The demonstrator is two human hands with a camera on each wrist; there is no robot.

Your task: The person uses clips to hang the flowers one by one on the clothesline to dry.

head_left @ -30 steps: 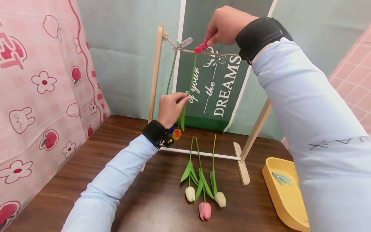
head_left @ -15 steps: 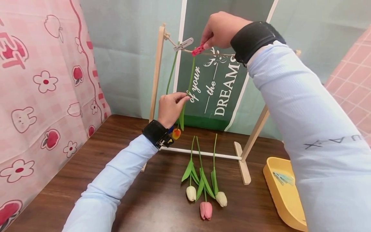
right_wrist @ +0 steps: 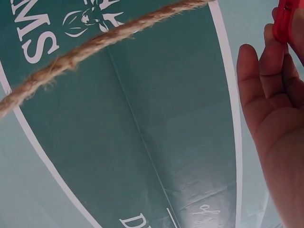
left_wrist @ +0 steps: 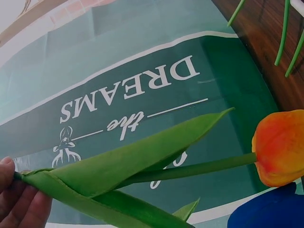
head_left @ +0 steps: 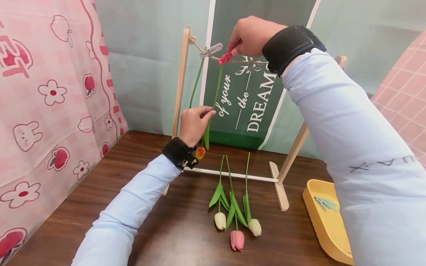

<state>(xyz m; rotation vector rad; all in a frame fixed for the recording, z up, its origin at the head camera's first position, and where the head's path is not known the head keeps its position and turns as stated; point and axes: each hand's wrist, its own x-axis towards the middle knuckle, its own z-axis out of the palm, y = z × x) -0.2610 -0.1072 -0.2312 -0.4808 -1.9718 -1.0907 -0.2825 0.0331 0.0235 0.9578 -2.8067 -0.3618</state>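
My left hand (head_left: 196,123) pinches the green stem of an orange-red tulip (head_left: 200,153) that points bloom-down; its leaves and bloom (left_wrist: 280,147) fill the lower part of the left wrist view. Above, my right hand (head_left: 253,37) pinches a red clothespin (head_left: 226,57), whose nose is at the rope (head_left: 246,62) and the top of that stem. In the right wrist view the red clothespin (right_wrist: 283,23) shows only at the corner. Just to the left, a grey-white clothespin (head_left: 211,50) on the rope holds another stem, with a blue bloom (left_wrist: 268,209) partly hidden behind the orange one.
A wooden frame (head_left: 181,81) with a white crossbar (head_left: 233,176) carries the rope. Two white tulips (head_left: 220,221) and a pink tulip (head_left: 237,241) lie on the brown table (head_left: 179,229). At right, a yellow tray (head_left: 327,229) holds several light-blue clothespins (head_left: 326,203).
My right hand and the red clothespin have shifted slightly left along the rope. My left hand keeps its pinch on the stem, nearly still.
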